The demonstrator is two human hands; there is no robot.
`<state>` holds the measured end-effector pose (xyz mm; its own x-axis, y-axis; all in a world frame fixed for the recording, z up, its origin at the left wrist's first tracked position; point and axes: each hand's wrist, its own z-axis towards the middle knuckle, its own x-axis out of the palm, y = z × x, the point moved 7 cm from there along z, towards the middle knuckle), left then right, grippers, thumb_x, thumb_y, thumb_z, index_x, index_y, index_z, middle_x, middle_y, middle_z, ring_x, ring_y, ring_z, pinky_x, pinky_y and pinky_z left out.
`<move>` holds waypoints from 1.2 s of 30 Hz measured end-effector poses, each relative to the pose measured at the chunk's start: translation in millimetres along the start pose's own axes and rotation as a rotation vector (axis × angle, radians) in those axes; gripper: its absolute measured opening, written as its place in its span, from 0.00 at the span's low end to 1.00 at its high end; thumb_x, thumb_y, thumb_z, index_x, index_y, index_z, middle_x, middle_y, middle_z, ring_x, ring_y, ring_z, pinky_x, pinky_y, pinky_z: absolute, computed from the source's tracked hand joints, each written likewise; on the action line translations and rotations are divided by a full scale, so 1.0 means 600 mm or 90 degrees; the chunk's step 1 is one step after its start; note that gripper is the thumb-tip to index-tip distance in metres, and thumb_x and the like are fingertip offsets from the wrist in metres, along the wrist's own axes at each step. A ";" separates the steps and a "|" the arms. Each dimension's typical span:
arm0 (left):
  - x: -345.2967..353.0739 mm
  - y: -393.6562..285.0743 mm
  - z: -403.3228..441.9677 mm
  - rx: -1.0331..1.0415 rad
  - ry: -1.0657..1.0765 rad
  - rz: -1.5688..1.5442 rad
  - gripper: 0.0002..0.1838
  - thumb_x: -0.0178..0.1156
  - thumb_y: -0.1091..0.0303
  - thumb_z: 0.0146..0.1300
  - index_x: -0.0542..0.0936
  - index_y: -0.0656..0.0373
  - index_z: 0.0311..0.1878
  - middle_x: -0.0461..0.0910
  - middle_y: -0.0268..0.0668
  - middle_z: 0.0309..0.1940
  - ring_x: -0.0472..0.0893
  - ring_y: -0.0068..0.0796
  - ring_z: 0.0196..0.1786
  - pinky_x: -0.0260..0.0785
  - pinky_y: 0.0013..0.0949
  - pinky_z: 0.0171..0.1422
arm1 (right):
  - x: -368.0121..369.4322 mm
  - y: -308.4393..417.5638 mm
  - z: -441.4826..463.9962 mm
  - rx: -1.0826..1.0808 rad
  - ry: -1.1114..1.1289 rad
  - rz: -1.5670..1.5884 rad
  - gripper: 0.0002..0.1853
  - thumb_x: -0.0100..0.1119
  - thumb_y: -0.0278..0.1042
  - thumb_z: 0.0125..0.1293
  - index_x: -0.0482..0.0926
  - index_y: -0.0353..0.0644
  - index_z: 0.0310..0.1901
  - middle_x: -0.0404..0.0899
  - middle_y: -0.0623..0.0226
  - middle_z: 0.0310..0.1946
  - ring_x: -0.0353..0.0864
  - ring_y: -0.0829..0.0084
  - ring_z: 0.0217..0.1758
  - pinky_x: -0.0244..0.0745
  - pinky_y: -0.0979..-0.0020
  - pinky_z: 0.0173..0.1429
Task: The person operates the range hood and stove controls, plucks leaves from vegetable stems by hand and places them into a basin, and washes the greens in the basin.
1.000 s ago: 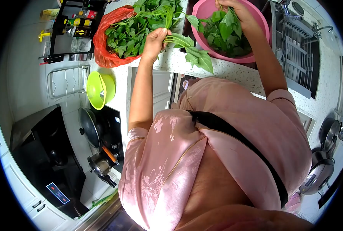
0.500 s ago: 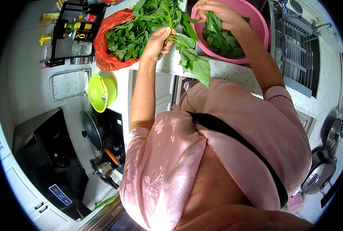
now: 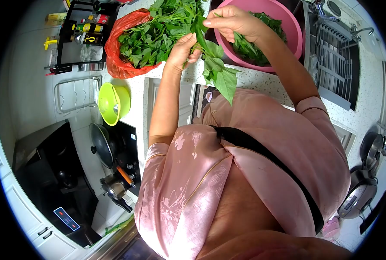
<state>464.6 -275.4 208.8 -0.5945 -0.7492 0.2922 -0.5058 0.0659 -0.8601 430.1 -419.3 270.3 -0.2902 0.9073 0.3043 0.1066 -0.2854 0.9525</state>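
Note:
My left hand [image 3: 185, 52] is closed around the stems of a sprig of leafy greens [image 3: 225, 82], whose broad leaves hang over the counter edge. Close beside it, the fingertips of my right hand [image 3: 234, 24] pinch the upper part of the greens. Behind my left hand, a red plastic bag [image 3: 117, 47] lies open, heaped with more leafy stems [image 3: 152, 41]. Under my right hand stands a pink basin [image 3: 293, 30] with loose green leaves [image 3: 256, 50] in it. My right palm hides part of those leaves, so I cannot tell whether some are in the hand.
A lime-green bucket [image 3: 115, 104] stands on the counter left of me, near a lidded pan [image 3: 102, 145] and a pot [image 3: 115, 186] by the stove. A bottle rack [image 3: 82, 37] is at back left. The sink with a dish rack [image 3: 334, 52] lies to the right.
My right hand has moved left from over the pink basin to the sprig, and leaves it held there are now in the basin or hidden. My left hand has shifted slightly.

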 end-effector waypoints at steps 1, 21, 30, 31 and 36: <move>-0.001 0.003 0.001 0.002 0.000 -0.001 0.11 0.48 0.59 0.68 0.72 0.56 0.36 0.65 0.31 0.12 0.55 0.15 0.11 0.44 0.19 0.13 | 0.000 0.003 -0.001 -0.019 -0.024 -0.038 0.15 0.52 0.42 0.65 0.75 0.36 0.34 0.61 0.80 0.09 0.59 0.86 0.09 0.55 0.83 0.14; -0.020 -0.041 -0.012 0.144 -0.093 0.269 0.15 0.50 0.58 0.67 0.78 0.57 0.31 0.66 0.23 0.13 0.61 0.11 0.15 0.51 0.18 0.18 | -0.065 -0.070 0.020 0.002 -0.038 -0.159 0.08 0.56 0.34 0.59 0.77 0.39 0.30 0.65 0.78 0.11 0.61 0.86 0.14 0.58 0.81 0.21; -0.029 -0.038 -0.014 0.099 -0.097 0.218 0.15 0.50 0.54 0.67 0.76 0.54 0.32 0.64 0.24 0.12 0.59 0.12 0.14 0.49 0.18 0.16 | -0.124 -0.008 -0.007 -0.192 -0.128 -0.162 0.09 0.54 0.34 0.59 0.79 0.38 0.33 0.74 0.74 0.22 0.67 0.85 0.24 0.63 0.81 0.30; -0.027 -0.040 -0.014 0.106 -0.096 0.215 0.15 0.50 0.54 0.67 0.76 0.54 0.32 0.64 0.24 0.12 0.59 0.12 0.13 0.49 0.19 0.16 | -0.121 -0.010 -0.009 -0.190 -0.128 -0.162 0.09 0.54 0.34 0.59 0.79 0.38 0.33 0.74 0.74 0.22 0.67 0.85 0.24 0.63 0.81 0.30; -0.015 -0.050 -0.006 0.133 -0.078 0.231 0.15 0.50 0.55 0.67 0.76 0.55 0.32 0.64 0.25 0.12 0.59 0.12 0.13 0.50 0.19 0.15 | -0.024 -0.044 -0.018 -0.056 0.017 -0.309 0.08 0.59 0.37 0.57 0.79 0.41 0.30 0.74 0.77 0.24 0.68 0.87 0.27 0.62 0.82 0.32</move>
<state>482.8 -268.5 233.5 -0.6257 -0.7754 -0.0854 -0.1329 0.2138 -0.9678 421.2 -428.2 241.0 -0.3110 0.9339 -0.1762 -0.1276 0.1426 0.9815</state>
